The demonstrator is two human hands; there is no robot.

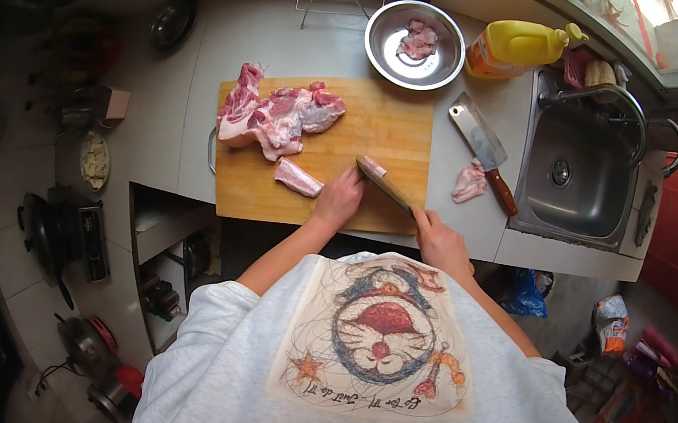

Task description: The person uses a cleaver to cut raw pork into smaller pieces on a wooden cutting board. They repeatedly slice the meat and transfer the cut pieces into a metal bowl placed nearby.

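My right hand (440, 240) grips the handle end of a knife (391, 187), its blade slanting up and left over the wooden cutting board (388, 119). A small piece of pale pink meat (375, 166) lies along the far side of the blade. My left hand (341, 197) rests on the board with bent fingers at the blade's tip; whatever is under them is hidden. Just left of that hand lies a strip of fatty meat (299, 178). Large raw cuts of meat (285, 112) cover the board's upper left.
A steel bowl (378, 60) with meat pieces stands behind the board. To the right are a cleaver (479, 132), a fatty scrap (471, 183), a yellow pump bottle (518, 43) and the sink (574, 190). A wire rack (340, 2) stands at the back; a plate of pale cubes (95, 162) lies left.
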